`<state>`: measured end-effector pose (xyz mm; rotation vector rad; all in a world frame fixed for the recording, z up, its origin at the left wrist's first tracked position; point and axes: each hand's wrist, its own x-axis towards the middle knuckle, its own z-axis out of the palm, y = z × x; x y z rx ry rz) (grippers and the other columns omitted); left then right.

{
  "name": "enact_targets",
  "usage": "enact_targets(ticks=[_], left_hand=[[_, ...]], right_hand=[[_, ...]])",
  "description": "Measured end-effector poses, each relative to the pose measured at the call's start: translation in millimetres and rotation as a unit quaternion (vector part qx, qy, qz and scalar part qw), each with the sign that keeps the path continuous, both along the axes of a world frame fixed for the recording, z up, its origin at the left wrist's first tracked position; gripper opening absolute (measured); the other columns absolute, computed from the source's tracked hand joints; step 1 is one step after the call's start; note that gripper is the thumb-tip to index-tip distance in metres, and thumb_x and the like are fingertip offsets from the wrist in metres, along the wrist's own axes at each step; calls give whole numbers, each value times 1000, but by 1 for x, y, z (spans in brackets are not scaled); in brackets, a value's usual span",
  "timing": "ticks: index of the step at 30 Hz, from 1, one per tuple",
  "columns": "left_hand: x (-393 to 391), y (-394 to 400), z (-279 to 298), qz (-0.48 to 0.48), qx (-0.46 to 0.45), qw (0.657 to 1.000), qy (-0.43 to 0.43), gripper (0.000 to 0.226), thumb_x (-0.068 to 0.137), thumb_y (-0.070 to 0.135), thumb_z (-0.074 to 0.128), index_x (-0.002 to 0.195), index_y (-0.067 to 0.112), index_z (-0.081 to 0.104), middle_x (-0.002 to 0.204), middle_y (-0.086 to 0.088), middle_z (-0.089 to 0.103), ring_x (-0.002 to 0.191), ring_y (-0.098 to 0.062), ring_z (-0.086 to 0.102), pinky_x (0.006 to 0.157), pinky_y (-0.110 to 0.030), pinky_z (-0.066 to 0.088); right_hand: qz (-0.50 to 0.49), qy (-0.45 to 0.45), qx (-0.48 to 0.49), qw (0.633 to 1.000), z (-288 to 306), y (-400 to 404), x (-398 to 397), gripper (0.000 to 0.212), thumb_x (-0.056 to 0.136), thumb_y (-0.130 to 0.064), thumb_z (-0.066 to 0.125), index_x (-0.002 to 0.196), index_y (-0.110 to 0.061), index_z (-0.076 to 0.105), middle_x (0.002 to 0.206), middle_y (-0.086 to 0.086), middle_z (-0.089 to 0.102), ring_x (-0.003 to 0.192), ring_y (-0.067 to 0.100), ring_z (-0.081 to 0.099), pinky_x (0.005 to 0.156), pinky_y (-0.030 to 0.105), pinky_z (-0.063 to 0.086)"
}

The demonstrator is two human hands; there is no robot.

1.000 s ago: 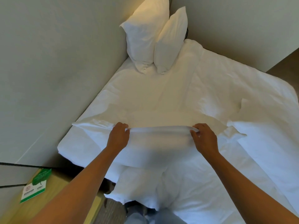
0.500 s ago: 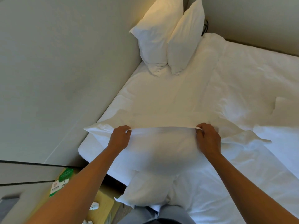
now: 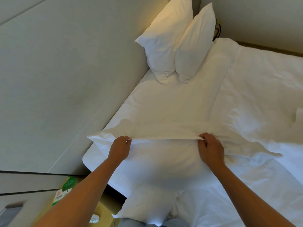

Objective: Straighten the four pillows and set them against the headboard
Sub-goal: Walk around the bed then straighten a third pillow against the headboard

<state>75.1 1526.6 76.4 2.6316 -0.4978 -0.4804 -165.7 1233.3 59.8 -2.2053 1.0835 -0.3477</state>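
Head view. Headboard (image 3: pixel 65 79): bare nearby. My left hand (image 3: pixel 118 149), my right hand (image 3: pixel 210 149): fingers pinching the held pillow (image 3: pixel 164 161) by its case hem, stretched taut to square the filling. Two pillows (image 3: pixel 177 43): already propped upright in the far corner.

White-sheeted bed (image 3: pixel 188 102): two pillows (image 3: pixel 177 43) propped upright at far corner, rumpled duvet (image 3: pixel 262 99) on right.

The pillows (image 3: pixel 165 45) and the bed sheet (image 3: pixel 172 105) are showing as matt white woven cloth, softly creased. The headboard (image 3: pixel 73 71) is looking smooth and matt, and the green card (image 3: pixel 65 190) is appearing as glossy printed paper.
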Motion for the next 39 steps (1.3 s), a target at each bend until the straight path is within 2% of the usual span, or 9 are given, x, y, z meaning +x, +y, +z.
enact_targets(ticks=[4, 6, 11, 17, 22, 27, 31, 34, 39], left_hand=[[14, 0, 14, -15, -24, 999, -26, 32, 105, 27, 49, 97, 7, 73, 89, -10, 73, 85, -31, 68, 75, -35, 50], [26, 0, 28, -16, -43, 998, -41, 33, 106, 28, 48, 94, 7, 71, 83, -9, 72, 78, -29, 67, 73, -37, 53], [59, 6, 66, -19, -88, 994, -56, 30, 105, 26, 48, 85, 11, 64, 73, -6, 67, 70, -28, 69, 71, -40, 54], [85, 33, 105, 11, -137, 986, -98, 34, 106, 32, 44, 82, 14, 60, 67, -4, 66, 66, -26, 68, 72, -45, 55], [107, 68, 139, 59, -144, 978, -135, 32, 105, 32, 43, 81, 17, 58, 63, -3, 66, 66, -26, 68, 70, -45, 55], [113, 111, 149, 115, -145, 973, -139, 34, 105, 34, 42, 80, 18, 59, 62, 0, 67, 61, -15, 69, 66, -35, 53], [106, 133, 140, 137, -115, 975, -130, 35, 105, 33, 42, 83, 15, 62, 62, 0, 67, 60, -13, 66, 67, -35, 54], [99, 138, 130, 147, -100, 977, -115, 33, 105, 32, 43, 87, 14, 64, 61, 1, 66, 59, -10, 65, 68, -35, 54], [90, 126, 118, 146, -97, 981, -83, 31, 105, 32, 45, 84, 19, 63, 58, 3, 66, 54, -3, 63, 61, -31, 52]], right_hand=[[14, -36, -2, 999, 27, 2, 8, 15, 107, -28, 53, 100, -32, 66, 64, -7, 66, 58, 14, 66, 55, 33, 53], [14, -48, -5, 999, 45, 5, 18, 15, 108, -30, 53, 99, -34, 63, 59, -6, 64, 49, 12, 65, 50, 34, 56], [15, -69, -62, 996, 91, 5, 59, 18, 106, -26, 55, 94, -39, 60, 65, -11, 62, 59, 6, 60, 52, 25, 41], [55, -76, -94, 991, 148, 1, 122, 14, 104, -23, 57, 100, -27, 70, 72, -8, 67, 66, 17, 69, 69, 36, 61], [94, -118, -101, 984, 180, 12, 184, 15, 104, -25, 60, 93, -25, 70, 64, -10, 67, 56, 4, 67, 62, 28, 58], [144, -108, -100, 979, 187, 34, 238, 12, 103, -24, 63, 96, -24, 73, 63, -10, 68, 52, -1, 67, 60, 17, 49], [174, -91, -94, 976, 174, 47, 261, 13, 102, -23, 63, 98, -22, 76, 61, -11, 66, 54, -3, 64, 65, 21, 51], [189, -70, -95, 975, 160, 49, 268, 14, 103, -25, 64, 102, -20, 76, 60, -13, 65, 59, -4, 63, 68, 17, 47], [163, -64, -73, 982, 137, 45, 272, 19, 105, -26, 61, 110, -17, 77, 70, -4, 73, 57, -7, 60, 67, 7, 43]])
